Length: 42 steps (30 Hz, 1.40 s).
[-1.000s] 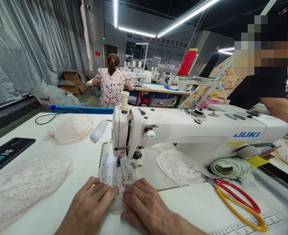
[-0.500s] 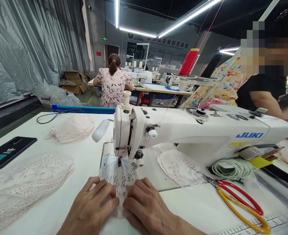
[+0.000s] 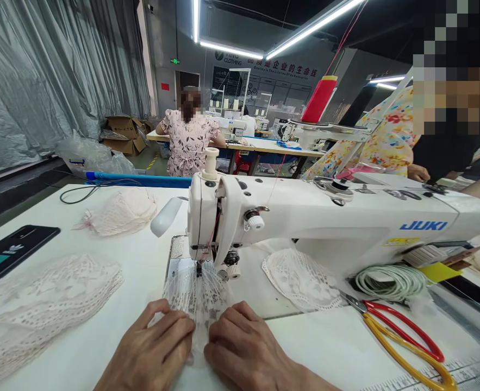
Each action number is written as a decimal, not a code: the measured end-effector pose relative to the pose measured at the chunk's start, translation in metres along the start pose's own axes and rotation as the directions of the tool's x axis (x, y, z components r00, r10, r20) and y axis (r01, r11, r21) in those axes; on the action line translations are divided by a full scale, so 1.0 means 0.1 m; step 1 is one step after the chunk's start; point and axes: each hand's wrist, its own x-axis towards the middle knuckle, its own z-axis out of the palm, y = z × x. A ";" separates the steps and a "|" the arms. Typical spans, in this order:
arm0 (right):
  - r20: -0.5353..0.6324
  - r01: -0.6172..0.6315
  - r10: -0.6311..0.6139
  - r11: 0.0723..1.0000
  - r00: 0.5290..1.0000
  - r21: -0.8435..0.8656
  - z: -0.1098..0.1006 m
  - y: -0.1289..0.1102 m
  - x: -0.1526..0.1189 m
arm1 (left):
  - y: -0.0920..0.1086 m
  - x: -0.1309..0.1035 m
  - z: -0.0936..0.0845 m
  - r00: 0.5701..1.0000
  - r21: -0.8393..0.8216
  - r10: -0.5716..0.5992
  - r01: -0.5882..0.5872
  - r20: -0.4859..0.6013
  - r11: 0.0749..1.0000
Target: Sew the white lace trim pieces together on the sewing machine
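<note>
The lace piece [image 3: 199, 304] lies under the presser foot [image 3: 199, 270]; in front of the foot, left hand [image 3: 153, 341] and right hand [image 3: 245, 342] grip its near end. Light, even tension should keep its folds straight.

Lace piece [image 3: 197, 297], one. White, sheer, openwork with small holes. Pleated: folds meet at the metal foot [image 3: 199, 268] and spread toward the near side, narrowing again at the near end. Lies over the metal plate, near edge partly covered.

Sewing machine [image 3: 325, 209], one. White, blue "JUKI" lettering at right; upright, head at left, arm extending right. Reddish thread at the head.
</note>
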 end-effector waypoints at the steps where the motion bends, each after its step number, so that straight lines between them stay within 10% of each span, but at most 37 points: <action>1: -0.003 0.002 -0.002 1.000 1.000 -0.001 0.00 0.00 0.00 | 0.02 0.03 -0.02 1.000 0.016 0.013 -0.013 -0.015 1.000; 15: -0.033 -0.020 0.020 1.000 0.999 0.016 0.11 0.12 -0.02 | 0.10 0.19 -0.08 1.000 0.189 0.020 -0.017 -0.017 0.982; 42: -0.059 -0.105 0.091 0.951 0.994 -0.293 0.00 0.53 0.28 | -0.39 0.39 0.09 0.983 0.217 -0.120 0.088 0.141 0.972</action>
